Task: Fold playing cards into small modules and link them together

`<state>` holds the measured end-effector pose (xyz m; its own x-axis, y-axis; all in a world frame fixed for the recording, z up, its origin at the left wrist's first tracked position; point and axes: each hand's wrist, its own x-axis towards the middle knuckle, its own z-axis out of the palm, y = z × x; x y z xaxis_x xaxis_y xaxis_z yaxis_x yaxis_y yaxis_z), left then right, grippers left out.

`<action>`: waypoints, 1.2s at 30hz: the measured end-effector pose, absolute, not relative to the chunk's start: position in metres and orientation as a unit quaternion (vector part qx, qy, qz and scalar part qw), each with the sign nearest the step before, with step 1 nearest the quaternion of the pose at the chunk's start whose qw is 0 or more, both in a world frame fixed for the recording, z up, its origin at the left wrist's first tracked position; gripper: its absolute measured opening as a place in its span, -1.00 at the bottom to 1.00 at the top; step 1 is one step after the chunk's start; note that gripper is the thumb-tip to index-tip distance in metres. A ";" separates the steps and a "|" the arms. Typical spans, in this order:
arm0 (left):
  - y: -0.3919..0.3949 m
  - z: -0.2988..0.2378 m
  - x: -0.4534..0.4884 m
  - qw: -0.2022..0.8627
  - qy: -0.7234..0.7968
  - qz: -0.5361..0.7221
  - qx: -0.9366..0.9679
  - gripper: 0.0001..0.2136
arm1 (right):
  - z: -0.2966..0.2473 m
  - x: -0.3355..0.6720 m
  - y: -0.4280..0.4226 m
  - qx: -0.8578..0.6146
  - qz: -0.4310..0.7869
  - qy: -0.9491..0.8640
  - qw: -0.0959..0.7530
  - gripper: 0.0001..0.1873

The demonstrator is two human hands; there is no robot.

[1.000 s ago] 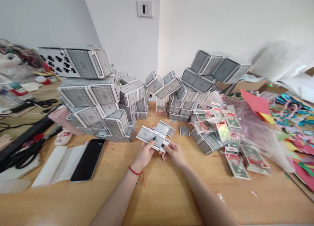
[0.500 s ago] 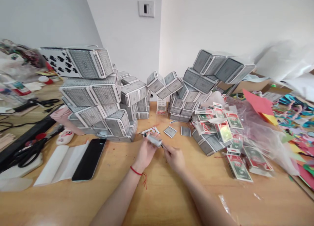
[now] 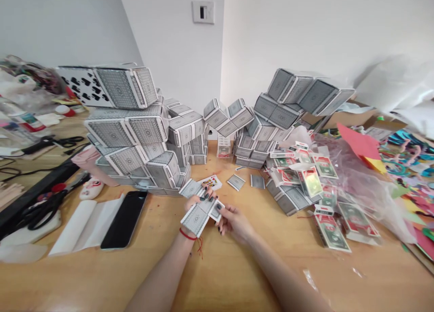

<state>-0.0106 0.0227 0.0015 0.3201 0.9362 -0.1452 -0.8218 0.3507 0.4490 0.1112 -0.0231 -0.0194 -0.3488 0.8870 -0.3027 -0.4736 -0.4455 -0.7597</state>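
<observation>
My left hand (image 3: 191,204) is closed around several grey-backed playing cards (image 3: 196,218) that fan out flat above the table. Pinched at its right edge by my right hand (image 3: 237,222) is a small grey card piece (image 3: 217,210), which overlaps the others. How the pieces join is hidden by my fingers. Just beyond lies a face-up playing card (image 3: 212,182), and to its right are two grey-backed cards (image 3: 236,182). Folded-card blocks form a tall stack (image 3: 135,135) on the left and another stack (image 3: 274,113) on the right. A V-shaped card piece (image 3: 228,118) spans between them.
Several card boxes (image 3: 330,228) lie on the right beside clear plastic wrap (image 3: 369,199) and coloured paper (image 3: 356,140). To the left are a black phone (image 3: 124,220), a white paper roll (image 3: 73,226) and scissors (image 3: 47,208). A wall switch (image 3: 203,12) is above.
The card piece in my hands has gone from a narrow, edge-on view to several cards spread flat over my left hand. My right hand has shifted slightly, now pinching the small piece's edge.
</observation>
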 end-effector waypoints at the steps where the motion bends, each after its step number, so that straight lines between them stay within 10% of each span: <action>1: 0.021 0.001 -0.011 0.799 0.186 0.550 0.155 -0.81 | -0.019 0.110 -0.024 -0.356 0.774 -0.287 0.437 -0.69; 36: 0.020 0.017 -0.009 0.788 0.161 0.574 0.153 -0.74 | -0.001 0.117 -0.032 -0.352 0.772 -0.273 0.453 -0.77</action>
<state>-0.0092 0.0205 0.0171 0.2882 0.9543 -0.0784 -0.8561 0.2935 0.4253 0.1173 -0.0318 -0.0007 -0.3420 0.8914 -0.2976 -0.5071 -0.4416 -0.7401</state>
